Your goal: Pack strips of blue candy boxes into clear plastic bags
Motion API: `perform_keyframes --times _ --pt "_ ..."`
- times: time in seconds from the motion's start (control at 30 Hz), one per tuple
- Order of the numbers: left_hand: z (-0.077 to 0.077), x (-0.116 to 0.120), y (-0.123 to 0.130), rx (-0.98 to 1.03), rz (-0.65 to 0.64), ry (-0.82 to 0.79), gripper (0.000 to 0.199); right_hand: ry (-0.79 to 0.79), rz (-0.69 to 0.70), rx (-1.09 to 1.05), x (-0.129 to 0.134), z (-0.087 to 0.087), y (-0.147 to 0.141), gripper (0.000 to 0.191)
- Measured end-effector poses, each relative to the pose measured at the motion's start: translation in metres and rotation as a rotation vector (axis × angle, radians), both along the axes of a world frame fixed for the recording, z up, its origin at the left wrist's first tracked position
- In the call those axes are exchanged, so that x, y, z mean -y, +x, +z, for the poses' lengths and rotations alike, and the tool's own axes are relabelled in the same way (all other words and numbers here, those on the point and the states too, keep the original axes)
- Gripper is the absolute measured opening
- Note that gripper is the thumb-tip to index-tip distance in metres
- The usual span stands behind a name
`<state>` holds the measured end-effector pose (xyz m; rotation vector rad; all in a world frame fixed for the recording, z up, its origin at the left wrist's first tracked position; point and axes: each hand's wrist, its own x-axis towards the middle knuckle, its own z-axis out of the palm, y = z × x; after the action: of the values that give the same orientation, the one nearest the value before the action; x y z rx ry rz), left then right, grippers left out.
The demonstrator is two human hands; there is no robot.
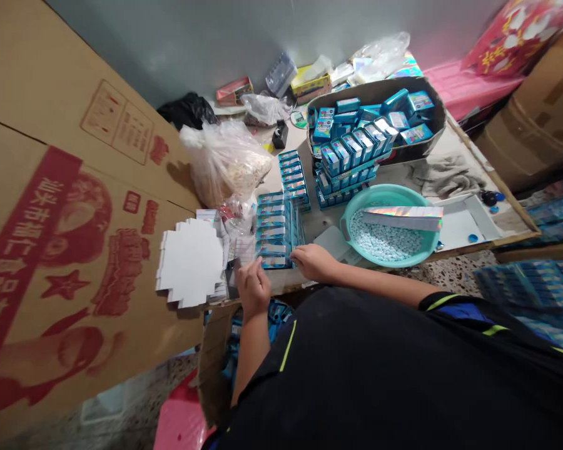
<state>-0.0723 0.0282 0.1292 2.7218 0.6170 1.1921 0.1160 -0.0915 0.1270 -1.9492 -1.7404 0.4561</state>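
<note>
A display tray of small blue packs (273,232), set in a row, stands at the front edge of the table. My left hand (254,286) is closed, with its fingertips pinched at the tray's front left corner. At the front right corner, the curled fingers of my right hand (313,262) grip the edge of the same tray. Directly behind it is another row of blue packs (293,175). To the right of my right hand, a turquoise basin (431,247) contains many small pale-blue tablets (380,236), with a shiny folded strip (403,219) lying across it.
Stacked blue packs (351,153) stand before a large box (434,134) of loose packs. White cut-out cards (190,262) lie left, beside a tall carton (75,237). A filled plastic bag (229,159) sits behind them. A grey cloth (443,178) and white tray (469,219) lie right.
</note>
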Motion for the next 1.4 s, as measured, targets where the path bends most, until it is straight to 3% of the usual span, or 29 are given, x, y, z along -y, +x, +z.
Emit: perform_keyframes --times 0.2,0.3,0.53,0.63,0.73,0.83,0.97,1.1,1.27,1.4 --pt "0.047 -0.01 0.005 -0.319 -0.188 -0.063 0.021 0.007 0.069 0.132 -0.002 0.006 0.002 0.022" --pt "0.06 -0.011 0.008 -0.404 -0.252 -0.024 0.018 0.028 0.062 0.127 -0.003 0.009 0.007 0.022" --pt "0.051 -0.003 0.025 -0.433 -0.218 0.023 0.02 0.099 0.129 0.15 -0.008 0.009 0.022 0.013" --pt "0.056 -0.009 0.028 -0.453 -0.286 0.1 0.022 0.157 0.182 0.109 -0.006 0.011 0.028 0.013" --pt "0.059 -0.014 0.025 -0.443 -0.399 0.168 0.027 0.317 0.184 -0.062 -0.007 0.019 0.042 0.017" --pt "0.054 -0.016 0.018 -0.379 -0.474 0.259 0.029 0.465 0.162 -0.179 -0.024 0.03 0.062 0.026" --pt "0.045 -0.016 0.02 -0.368 -0.476 0.204 0.032 0.351 0.231 -0.056 -0.068 0.033 0.077 0.033" --pt "0.048 -0.014 0.036 -0.418 -0.402 0.132 0.019 0.274 0.24 0.049 -0.097 0.025 0.071 0.03" --pt "0.057 0.003 0.055 -0.442 -0.289 0.033 0.019 0.257 0.218 0.085 -0.1 0.026 0.063 0.027" --pt "0.055 0.007 0.055 -0.39 -0.262 -0.084 0.019 0.244 0.209 0.094 -0.096 0.03 0.062 0.027"
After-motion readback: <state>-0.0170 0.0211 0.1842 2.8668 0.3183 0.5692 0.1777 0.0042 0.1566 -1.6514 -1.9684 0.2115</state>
